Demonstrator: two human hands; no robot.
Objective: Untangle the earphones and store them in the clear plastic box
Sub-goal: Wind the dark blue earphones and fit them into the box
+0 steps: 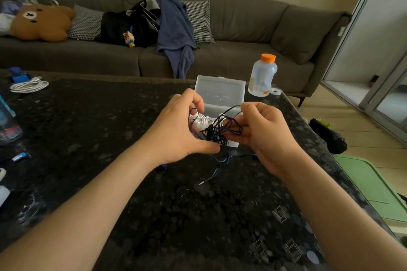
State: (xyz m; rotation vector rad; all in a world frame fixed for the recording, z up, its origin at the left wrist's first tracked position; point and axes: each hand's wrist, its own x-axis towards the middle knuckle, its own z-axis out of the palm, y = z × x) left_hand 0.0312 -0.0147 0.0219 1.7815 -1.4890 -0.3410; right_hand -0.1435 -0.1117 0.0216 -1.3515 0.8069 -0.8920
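While one box (220, 88) stands open, the left hand (176, 130) and right hand (265, 132) pinch one earphone tangle (217, 133). One bottle (263, 75) stands nearby.

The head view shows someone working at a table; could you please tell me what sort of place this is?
Most likely a home living room: a long grey sofa with a bear-shaped cushion on it, a dark low table in front of it, and a sliding glass door at the right.

The left hand (176, 127) and right hand (266, 132) hide the front of the clear plastic box (220, 88). Within the tangled earphones (218, 133), the earbuds cannot be made out.
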